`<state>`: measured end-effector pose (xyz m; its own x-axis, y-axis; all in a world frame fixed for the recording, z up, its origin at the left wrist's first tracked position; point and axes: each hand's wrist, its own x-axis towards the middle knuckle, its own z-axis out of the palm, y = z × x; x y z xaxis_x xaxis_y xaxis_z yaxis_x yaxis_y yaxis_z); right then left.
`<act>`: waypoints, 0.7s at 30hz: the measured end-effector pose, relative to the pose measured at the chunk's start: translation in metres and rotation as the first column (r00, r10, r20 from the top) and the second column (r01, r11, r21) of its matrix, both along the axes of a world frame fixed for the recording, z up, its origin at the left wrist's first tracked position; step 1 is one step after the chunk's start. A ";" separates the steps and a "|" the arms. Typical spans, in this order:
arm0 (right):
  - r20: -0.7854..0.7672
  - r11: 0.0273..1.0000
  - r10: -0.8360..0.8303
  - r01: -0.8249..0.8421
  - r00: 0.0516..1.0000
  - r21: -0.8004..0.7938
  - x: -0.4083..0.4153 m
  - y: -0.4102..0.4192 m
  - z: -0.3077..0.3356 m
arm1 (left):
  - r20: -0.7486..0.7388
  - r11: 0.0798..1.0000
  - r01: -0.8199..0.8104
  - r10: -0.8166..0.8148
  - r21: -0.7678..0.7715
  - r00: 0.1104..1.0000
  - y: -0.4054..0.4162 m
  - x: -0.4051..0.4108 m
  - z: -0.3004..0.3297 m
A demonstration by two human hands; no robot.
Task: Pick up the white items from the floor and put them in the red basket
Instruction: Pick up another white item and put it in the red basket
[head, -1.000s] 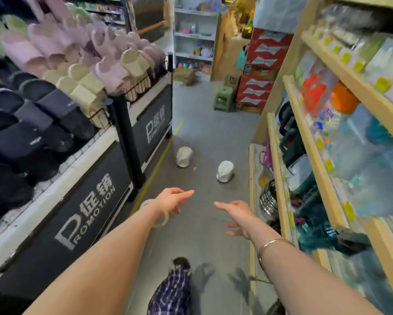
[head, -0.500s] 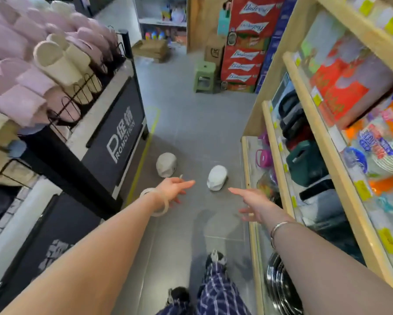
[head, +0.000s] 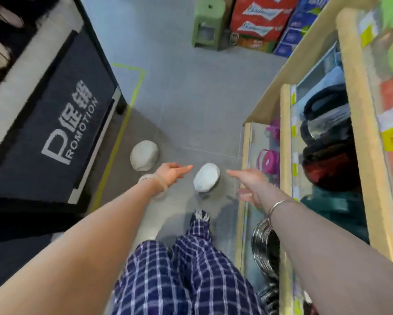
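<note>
Two white rounded items lie on the grey floor of a shop aisle. The nearer white item (head: 206, 177) sits just ahead of my feet, between my two hands. The farther white item (head: 143, 155) lies to its left, by the yellow floor line. My left hand (head: 171, 173) reaches forward with fingers straight, its tips a little left of the nearer item. My right hand (head: 247, 180) is stretched out on the item's right side, fingers spread and holding nothing. No red basket is in view.
A black promotion stand (head: 61, 123) borders the aisle on the left. Wooden shelves (head: 284, 137) with bags and bowls line the right. A green stool (head: 208, 21) and stacked red cartons (head: 259, 19) stand at the far end. My checked trousers and shoe (head: 200, 215) are below.
I have walked forward and tilted my view down; both white items are now much closer, and my hands have come down on either side of the nearer one.
</note>
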<state>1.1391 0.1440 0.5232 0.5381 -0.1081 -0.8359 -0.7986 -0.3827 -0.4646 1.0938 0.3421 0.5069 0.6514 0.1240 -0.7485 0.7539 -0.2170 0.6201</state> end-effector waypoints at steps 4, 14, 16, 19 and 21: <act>-0.056 0.999 0.045 -0.046 0.997 -0.009 0.064 0.004 -0.053 | -0.085 0.999 0.013 -0.015 -0.032 0.996 -0.007 0.047 -0.052; -0.135 0.975 0.172 -0.189 0.976 -0.119 0.148 -0.003 -0.290 | -0.358 0.993 -0.046 0.002 -0.113 0.934 -0.029 0.089 -0.294; -0.156 0.968 0.202 -0.221 0.967 -0.121 0.159 -0.003 -0.346 | -0.372 0.988 -0.101 0.050 -0.117 0.927 -0.037 0.097 -0.351; -0.159 0.961 0.240 -0.258 0.957 -0.100 0.169 -0.001 -0.413 | -0.302 0.990 -0.095 0.061 -0.099 0.951 -0.051 0.104 -0.418; -0.158 0.953 0.279 -0.293 0.947 -0.078 0.172 0.002 -0.453 | -0.259 0.990 -0.107 0.080 -0.095 0.963 -0.060 0.107 -0.455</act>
<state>1.3112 0.1460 0.0707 0.4338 -0.0537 -0.8994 -0.7040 -0.6432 -0.3012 1.2010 0.2823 0.0522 0.4279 0.0855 -0.8998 0.9031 -0.0808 0.4218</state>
